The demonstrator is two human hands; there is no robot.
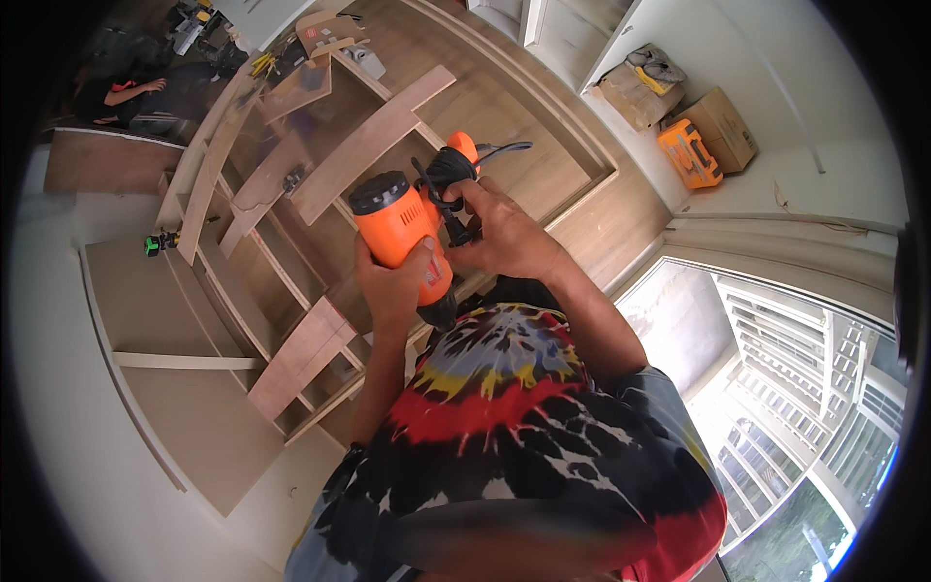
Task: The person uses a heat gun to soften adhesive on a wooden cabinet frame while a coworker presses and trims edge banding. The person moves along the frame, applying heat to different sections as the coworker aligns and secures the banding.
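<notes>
The left hand [393, 286] is closing firmly around the barrel of an orange power tool [396, 228], while the right hand [509, 228] is grasping the black cord [451, 170] bundled about its handle. The tool is being held in front of the chest, its broad black cap pointing away from the wearer and its dark tapered end toward the tie-dyed shirt [524, 378]. A red label [432, 274] is showing beside the left thumb, its lettering too small to read. Beyond the hands, a wooden framework [373, 145] is spreading across the view, with a green-and-black device [160, 242] standing near its left side. Farther off, at the upper right, an orange case [690, 153] is leaning against a cardboard box [729, 126]; any print on them is staying illegible. At the far upper left, a co-worker's arm [134, 92] is reaching outward.
</notes>
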